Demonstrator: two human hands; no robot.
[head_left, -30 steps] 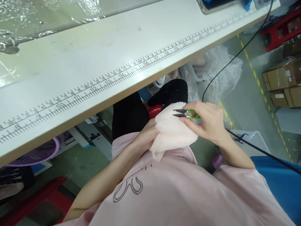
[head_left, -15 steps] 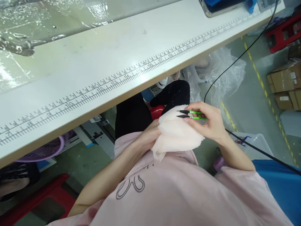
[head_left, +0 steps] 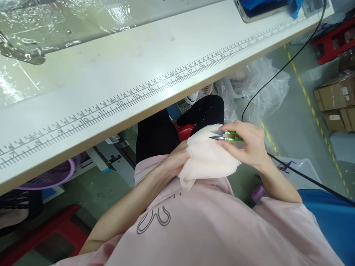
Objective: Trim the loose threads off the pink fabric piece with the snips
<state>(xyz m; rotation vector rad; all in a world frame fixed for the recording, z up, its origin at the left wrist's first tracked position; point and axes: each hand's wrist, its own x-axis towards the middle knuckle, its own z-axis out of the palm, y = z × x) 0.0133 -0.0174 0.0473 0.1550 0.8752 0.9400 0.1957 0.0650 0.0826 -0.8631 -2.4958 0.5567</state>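
Observation:
A pale peach, padded fabric piece (head_left: 206,159) rests in my lap below the table edge. My left hand (head_left: 174,162) grips its left side, fingers tucked under the fabric. My right hand (head_left: 246,144) pinches green-handled thread snips (head_left: 226,135), their dark blades lying close together on the fabric's upper edge and pointing left.
A white worktable (head_left: 116,70) with a printed ruler (head_left: 155,83) along its front edge spans the view, clear plastic sheeting (head_left: 55,22) at its back. A black cable (head_left: 280,62) hangs at right. Cardboard boxes (head_left: 334,99), a red stool (head_left: 41,236) and a purple basket (head_left: 47,177) stand around.
The snips' blades have closed a little and my right hand has shifted slightly right. The left hand and the fabric have hardly moved.

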